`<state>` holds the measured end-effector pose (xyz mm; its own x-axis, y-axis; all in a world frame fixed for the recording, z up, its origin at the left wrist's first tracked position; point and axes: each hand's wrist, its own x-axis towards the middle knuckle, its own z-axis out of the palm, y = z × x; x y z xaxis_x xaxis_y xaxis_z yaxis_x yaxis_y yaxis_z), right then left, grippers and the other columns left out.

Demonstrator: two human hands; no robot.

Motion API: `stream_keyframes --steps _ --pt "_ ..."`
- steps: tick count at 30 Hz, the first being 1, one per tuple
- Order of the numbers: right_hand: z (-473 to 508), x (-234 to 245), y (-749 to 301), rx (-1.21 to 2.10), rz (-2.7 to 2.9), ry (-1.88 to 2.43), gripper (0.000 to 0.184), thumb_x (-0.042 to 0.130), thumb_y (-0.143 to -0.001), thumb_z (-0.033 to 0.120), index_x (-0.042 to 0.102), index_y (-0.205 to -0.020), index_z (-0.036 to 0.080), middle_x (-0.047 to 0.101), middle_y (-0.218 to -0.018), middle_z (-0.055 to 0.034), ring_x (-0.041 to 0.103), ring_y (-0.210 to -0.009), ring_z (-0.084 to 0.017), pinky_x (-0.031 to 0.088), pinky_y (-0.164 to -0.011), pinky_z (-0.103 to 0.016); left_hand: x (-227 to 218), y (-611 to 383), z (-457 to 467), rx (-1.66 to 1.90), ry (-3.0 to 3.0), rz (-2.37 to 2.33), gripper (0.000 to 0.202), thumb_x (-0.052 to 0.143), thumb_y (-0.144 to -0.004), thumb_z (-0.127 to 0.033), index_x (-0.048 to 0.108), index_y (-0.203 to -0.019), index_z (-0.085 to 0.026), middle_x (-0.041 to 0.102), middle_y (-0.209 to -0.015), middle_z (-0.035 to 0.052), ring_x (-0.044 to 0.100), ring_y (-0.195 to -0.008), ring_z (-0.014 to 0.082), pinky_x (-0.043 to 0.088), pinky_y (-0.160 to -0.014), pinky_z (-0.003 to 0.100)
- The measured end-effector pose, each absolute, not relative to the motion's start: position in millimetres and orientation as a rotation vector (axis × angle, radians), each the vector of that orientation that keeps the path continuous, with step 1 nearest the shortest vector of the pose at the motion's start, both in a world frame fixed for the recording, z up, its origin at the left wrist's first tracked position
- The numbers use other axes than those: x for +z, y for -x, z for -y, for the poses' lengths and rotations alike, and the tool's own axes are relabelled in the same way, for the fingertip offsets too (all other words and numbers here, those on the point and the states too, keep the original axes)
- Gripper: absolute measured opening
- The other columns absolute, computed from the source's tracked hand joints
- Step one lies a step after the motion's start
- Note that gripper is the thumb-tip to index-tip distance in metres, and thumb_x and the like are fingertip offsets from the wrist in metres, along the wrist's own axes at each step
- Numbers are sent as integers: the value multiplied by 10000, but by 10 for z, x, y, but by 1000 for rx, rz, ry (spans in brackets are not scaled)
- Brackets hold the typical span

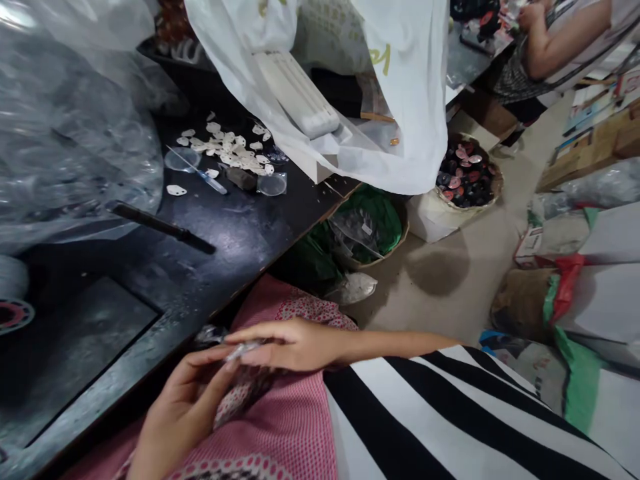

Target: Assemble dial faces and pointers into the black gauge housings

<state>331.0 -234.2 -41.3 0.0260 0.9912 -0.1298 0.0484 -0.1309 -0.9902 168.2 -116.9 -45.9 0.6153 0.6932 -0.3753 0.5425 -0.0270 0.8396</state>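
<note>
Over my lap, my left hand [183, 393] is closed, its thumb and fingers pinching a small shiny, clear crinkled piece [243, 349] that looks like plastic film. From the other side my right hand [295, 343] grips the same piece between thumb and fingertips. Another glossy bit [210, 335] shows just past the fingertips; I cannot tell whether it is joined to the piece. What lies inside the film, if anything, cannot be made out. Beneath both hands is a pink checked apron [285, 413] with a patterned border.
A dark table [240, 227] on the left carries white tags [235, 150], a black pen-like stick [163, 227], a spool [14, 293] and a large clear plastic bag [75, 133]. A white bag [415, 133] overhangs its edge. Baskets [495, 193] stand on the floor. Another person's arm [565, 47] is at upper right.
</note>
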Motion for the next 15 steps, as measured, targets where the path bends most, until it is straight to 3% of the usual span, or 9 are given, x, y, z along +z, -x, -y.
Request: stream_keyframes --steps 4,9,15 --pt "2651 -832 -3623 1163 963 1756 288 622 -948 256 598 -1230 202 718 -1040 13 694 -898 -100 544 -807 -207 -695 -1699 1188 42 -1737 -794 533 737 -692 -654 689 -1016 -233 741 -1068 91 717 -995 287 589 -893 417" --pt "3012 -1679 -4245 944 770 2278 261 609 -960 290 608 -1174 141 631 -1187 -85 629 -1063 -217 537 -926 -436 -778 -1579 1163 -70 -1794 -831 519 607 -828 -625 658 -1179 -247 719 -1194 100 681 -1118 302 547 -977 448" --pt "3175 -2365 -4310 1010 836 2606 322 565 -989 336 590 -1246 143 593 -1273 -97 623 -1093 -223 535 -942 -435 -790 -1495 1146 -134 -1730 -832 469 589 -853 -610 681 -1166 -272 730 -1198 64 690 -1107 282 510 -1028 431"
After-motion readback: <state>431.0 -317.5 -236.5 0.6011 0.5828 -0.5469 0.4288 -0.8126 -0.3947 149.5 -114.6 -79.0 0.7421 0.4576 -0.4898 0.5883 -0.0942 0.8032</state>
